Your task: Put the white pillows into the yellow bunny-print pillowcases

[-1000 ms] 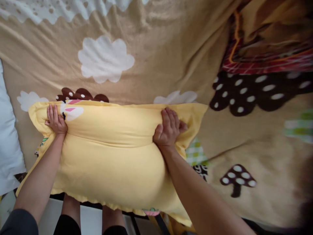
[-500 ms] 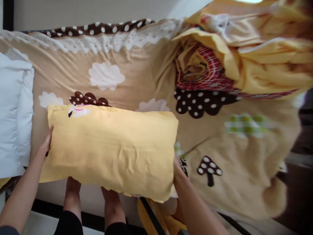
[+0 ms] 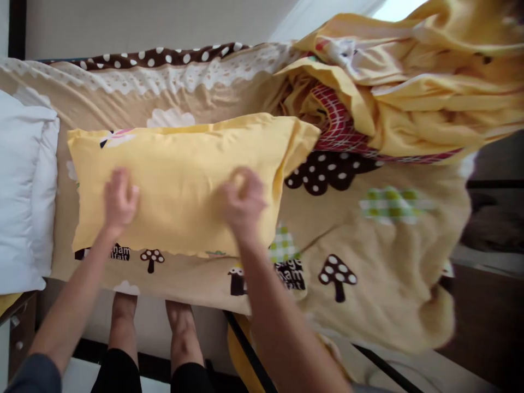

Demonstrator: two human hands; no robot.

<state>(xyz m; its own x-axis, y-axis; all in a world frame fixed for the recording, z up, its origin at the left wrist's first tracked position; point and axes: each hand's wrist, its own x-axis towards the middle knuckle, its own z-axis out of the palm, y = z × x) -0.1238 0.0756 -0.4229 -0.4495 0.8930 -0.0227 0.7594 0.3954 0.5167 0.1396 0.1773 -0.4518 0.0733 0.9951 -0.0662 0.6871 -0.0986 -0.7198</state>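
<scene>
A yellow pillow (image 3: pixel 176 185) lies flat on the bed, with a loose pillowcase end folding over at its right. My left hand (image 3: pixel 119 199) is over the left part of the pillow, its fingers out and the thumb apart, holding nothing. Over the right part of the pillow, my right hand (image 3: pixel 244 199) is blurred, its fingers curled in toward the thumb. I see nothing held in it, only yellow cloth behind. Whether either hand presses on the pillow I cannot tell.
Under the pillow is a beige patterned sheet (image 3: pixel 229 273). A white folded quilt or pillow (image 3: pixel 24 191) lies at the left. Bunched yellow bedding (image 3: pixel 393 98) with red checked trim fills the upper right. A dark bar (image 3: pixel 249 349) runs below the bed edge, near my legs (image 3: pixel 123 322).
The pillow was held up by its two ends; now it lies farther back on the bed. Both hands have let go of the ends and moved inward over its top.
</scene>
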